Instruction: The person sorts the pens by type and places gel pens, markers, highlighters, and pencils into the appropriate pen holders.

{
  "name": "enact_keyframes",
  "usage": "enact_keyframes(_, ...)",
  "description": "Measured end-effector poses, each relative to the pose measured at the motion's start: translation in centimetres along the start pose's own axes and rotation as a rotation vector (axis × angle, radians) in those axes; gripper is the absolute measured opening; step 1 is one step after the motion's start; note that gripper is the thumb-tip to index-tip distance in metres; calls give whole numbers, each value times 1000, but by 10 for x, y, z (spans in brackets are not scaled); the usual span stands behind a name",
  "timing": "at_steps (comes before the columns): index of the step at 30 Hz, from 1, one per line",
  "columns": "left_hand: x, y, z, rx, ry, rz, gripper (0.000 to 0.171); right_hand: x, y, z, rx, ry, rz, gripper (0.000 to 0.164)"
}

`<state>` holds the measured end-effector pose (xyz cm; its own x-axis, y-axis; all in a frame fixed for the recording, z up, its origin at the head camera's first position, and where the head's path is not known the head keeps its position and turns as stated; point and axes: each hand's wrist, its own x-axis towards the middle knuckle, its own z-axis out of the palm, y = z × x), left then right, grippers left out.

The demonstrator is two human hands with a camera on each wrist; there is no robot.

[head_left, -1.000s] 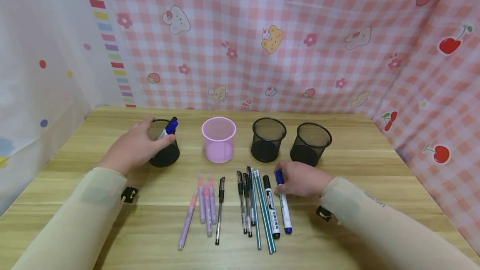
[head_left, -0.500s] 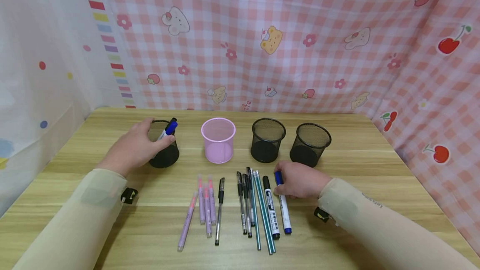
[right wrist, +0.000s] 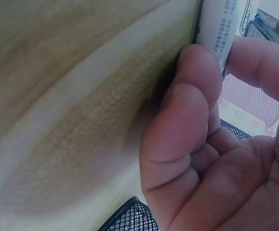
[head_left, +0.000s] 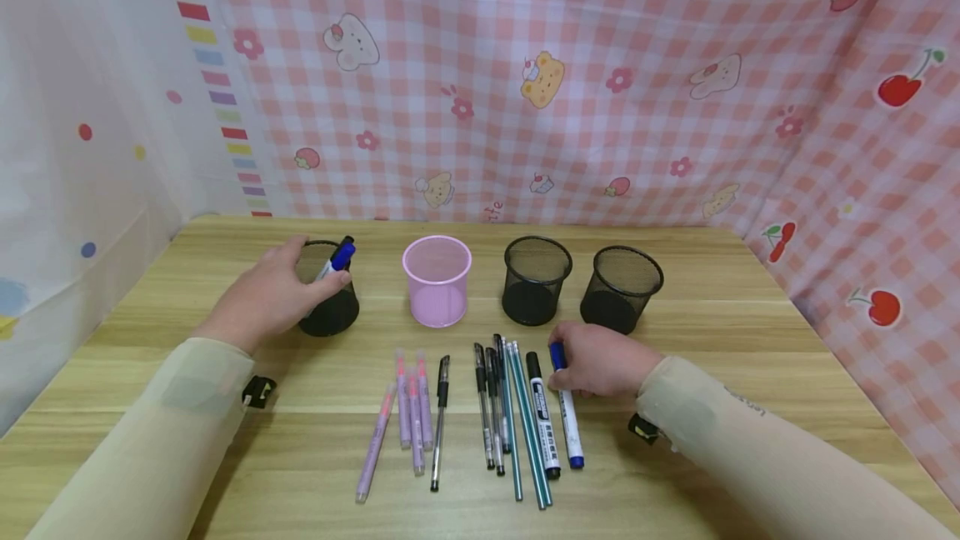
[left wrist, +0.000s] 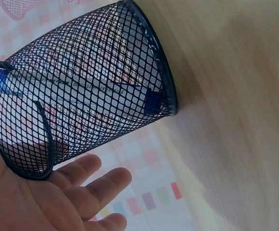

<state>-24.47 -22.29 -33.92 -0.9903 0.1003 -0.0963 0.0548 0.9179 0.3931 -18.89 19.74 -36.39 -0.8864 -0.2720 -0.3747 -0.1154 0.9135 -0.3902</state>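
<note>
My left hand holds the leftmost black mesh pen cup at its rim, the thumb on the near side. In the left wrist view several fingers stretch out beside the mesh. A blue-capped marker and a black-capped one lean inside that cup, tops above the rim. On the right, thumb and fingers of my right hand pinch a white marker near its blue cap; it lies along the tabletop. Beside it lies a white marker with a black cap. The right wrist view shows the pinched barrel close up.
A pink mesh cup and two black mesh cups, one in the middle and one at right, stand in a row. In front lie pink-purple highlighters, black gel pens and teal striped pencils. Checked cloth hangs behind.
</note>
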Motion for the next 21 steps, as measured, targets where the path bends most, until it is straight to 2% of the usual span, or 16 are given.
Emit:
enact_keyframes(15,0,-1,0,-4,-6,-6,127,-3,1,-3,47,-7,7,51)
enact_keyframes(21,0,-1,0,-4,-4,-3,126,-3,2,-4,40,13,-13,47)
